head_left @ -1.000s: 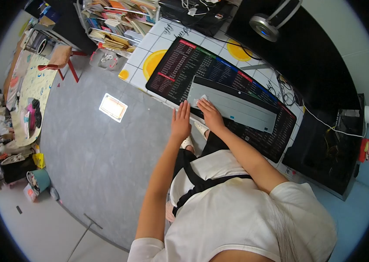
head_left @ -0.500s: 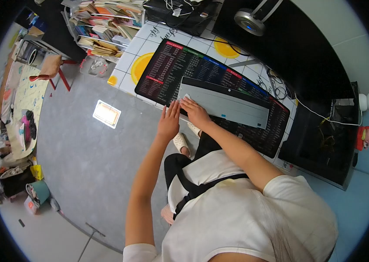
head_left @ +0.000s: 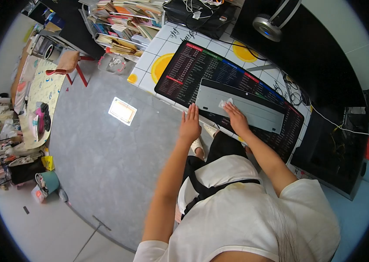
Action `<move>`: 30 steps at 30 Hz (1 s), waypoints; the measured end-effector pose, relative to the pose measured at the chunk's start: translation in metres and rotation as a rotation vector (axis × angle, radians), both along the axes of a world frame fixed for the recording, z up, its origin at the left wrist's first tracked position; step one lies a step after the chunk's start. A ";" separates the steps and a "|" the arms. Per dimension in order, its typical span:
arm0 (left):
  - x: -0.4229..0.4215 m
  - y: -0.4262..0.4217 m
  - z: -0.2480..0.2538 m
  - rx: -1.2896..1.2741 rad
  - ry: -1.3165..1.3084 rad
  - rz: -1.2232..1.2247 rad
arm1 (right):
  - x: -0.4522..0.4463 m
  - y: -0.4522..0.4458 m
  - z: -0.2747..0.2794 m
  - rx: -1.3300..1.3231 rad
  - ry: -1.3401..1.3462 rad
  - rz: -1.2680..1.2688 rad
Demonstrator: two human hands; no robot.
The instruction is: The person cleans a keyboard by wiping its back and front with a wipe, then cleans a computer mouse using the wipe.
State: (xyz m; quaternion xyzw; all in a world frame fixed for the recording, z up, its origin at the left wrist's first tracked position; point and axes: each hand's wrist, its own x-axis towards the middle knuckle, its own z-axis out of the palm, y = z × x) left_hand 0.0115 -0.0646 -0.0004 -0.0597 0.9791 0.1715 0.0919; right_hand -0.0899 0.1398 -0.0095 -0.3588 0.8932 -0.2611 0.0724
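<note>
The keyboard (head_left: pixel 258 112) lies on the dark mat (head_left: pixel 173 74) across the counter (head_left: pixel 146 61), grey back upward, so its broad flat side faces the person; the mat probably helps stop it sliding. The right hand (head_left: pixel 237 118) holds a crumpled white tissue (head_left: pixel 225 102) under its straight fingers, against that back; whether the thumb pinches it I cannot tell. The left hand (head_left: pixel 190 126) is flat and unclenched, fingertips at the keyboard's left end, perhaps to steady it, though contact is unclear. Beyond the counter, a shelf (head_left: pixel 163 18) is packed with books and papers. A clear box (head_left: pixel 103 65) on the floor (head_left: pixel 101 161) contains pale scraps; the teal bin's (head_left: pixel 52 180) contents are too small to name.
</note>
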 end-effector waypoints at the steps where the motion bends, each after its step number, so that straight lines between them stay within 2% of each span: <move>1: 0.000 0.001 -0.001 0.012 0.004 0.012 | 0.005 -0.008 -0.003 0.022 0.098 0.024; 2: 0.001 0.001 -0.003 0.025 0.008 0.021 | 0.009 -0.016 -0.006 0.046 0.195 0.045; 4: 0.000 0.002 -0.005 0.042 -0.001 0.025 | 0.003 -0.050 -0.006 0.009 0.187 0.061; 6: 0.001 0.003 -0.006 0.077 0.060 0.058 | -0.006 -0.080 -0.002 -0.023 0.081 0.217; 9: 0.000 -0.001 -0.004 0.068 0.012 0.030 | -0.013 -0.087 -0.001 -0.038 0.043 0.313; 14: 0.001 -0.002 -0.006 0.033 0.013 -0.007 | 0.013 -0.011 0.002 0.090 0.084 0.164; 18: 0.001 0.002 -0.005 0.064 0.024 0.026 | 0.025 -0.017 -0.007 0.065 0.132 0.064; 19: 0.002 0.002 -0.008 0.062 0.020 0.023 | 0.024 -0.030 -0.006 0.127 0.160 0.100; 23: 0.002 0.000 -0.009 0.058 0.024 0.016 | 0.023 -0.053 -0.006 0.051 0.178 0.171; 26: -0.001 0.001 -0.005 0.076 -0.005 0.029 | 0.018 -0.013 0.002 0.085 0.091 0.243; 30: -0.001 0.011 0.002 0.076 0.023 0.095 | 0.026 0.043 -0.001 0.187 0.207 0.136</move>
